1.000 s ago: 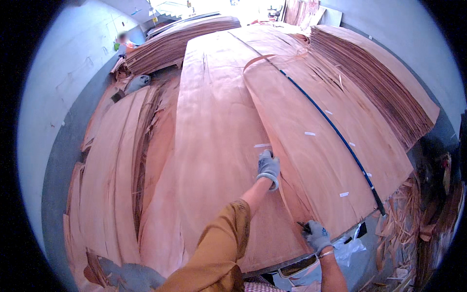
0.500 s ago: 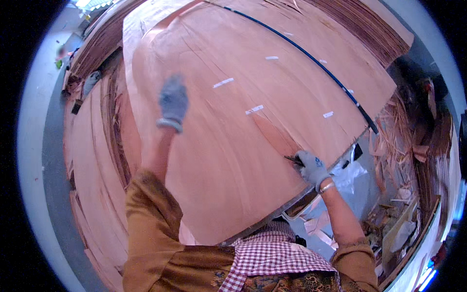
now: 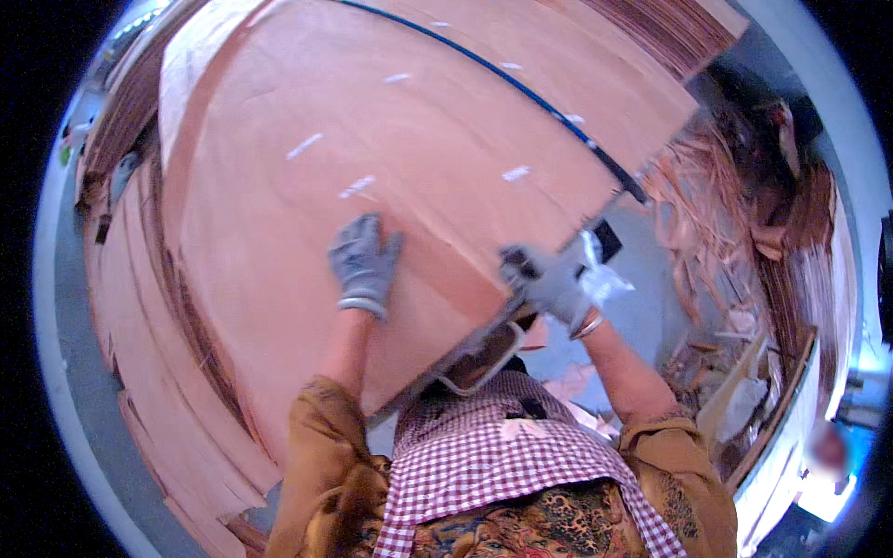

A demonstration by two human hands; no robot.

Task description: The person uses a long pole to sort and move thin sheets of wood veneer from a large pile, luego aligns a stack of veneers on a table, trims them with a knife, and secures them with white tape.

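Observation:
A large reddish-tan wood veneer sheet (image 3: pixel 270 251) lies in front of me, with short white tape strips (image 3: pixel 356 187) on it. My left hand (image 3: pixel 365 265), in a grey glove, rests on the sheet with its fingers stretched out. Just to its right, a darker tapered patch (image 3: pixel 446 274) runs toward the near edge. My right hand (image 3: pixel 558 288), also gloved, is at the near right edge of the sheet. It is closed on a small dark tool (image 3: pixel 518 263), blurred by motion, whose exact kind I cannot make out.
A long dark-blue flexible rod (image 3: pixel 521 91) curves across the sheet. Crumpled clear plastic (image 3: pixel 603 279) hangs by the edge, near a pale metal loop (image 3: pixel 493 367). Veneer scraps (image 3: pixel 698 223) pile up at right. More stacked veneer (image 3: pixel 149 344) lies at left.
My left hand has come back toward me and settled on the sheet. My right hand, still with the dark tool, has shifted to the sheet's edge. The whole view has turned rightward.

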